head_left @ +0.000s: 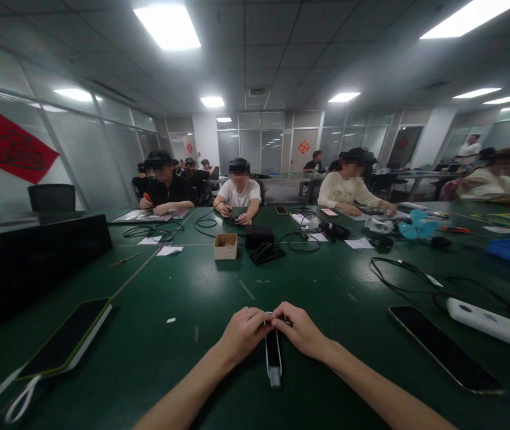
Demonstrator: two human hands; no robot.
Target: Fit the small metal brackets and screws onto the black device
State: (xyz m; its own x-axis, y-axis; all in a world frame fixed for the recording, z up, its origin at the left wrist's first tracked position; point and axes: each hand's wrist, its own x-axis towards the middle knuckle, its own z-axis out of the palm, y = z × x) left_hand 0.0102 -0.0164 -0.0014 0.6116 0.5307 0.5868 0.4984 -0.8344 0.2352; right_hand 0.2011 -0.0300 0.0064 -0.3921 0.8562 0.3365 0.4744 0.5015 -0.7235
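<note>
A long, narrow object with a black middle, white edges and a pale grey near end lies on the green table, pointing towards me. I cannot make out its exact kind. At its far end my left hand is closed, with bent fingers on the object and a ring on one finger. My right hand meets it from the other side, thumb and fingers pinched on that same end. The fingertips of both hands nearly touch and hide the far end.
On the left lies a dark tablet-like device with a strap. To the right are a phone, a white power strip and black cables. Ahead stand a small cardboard box and a black stand. Several people sit across the table.
</note>
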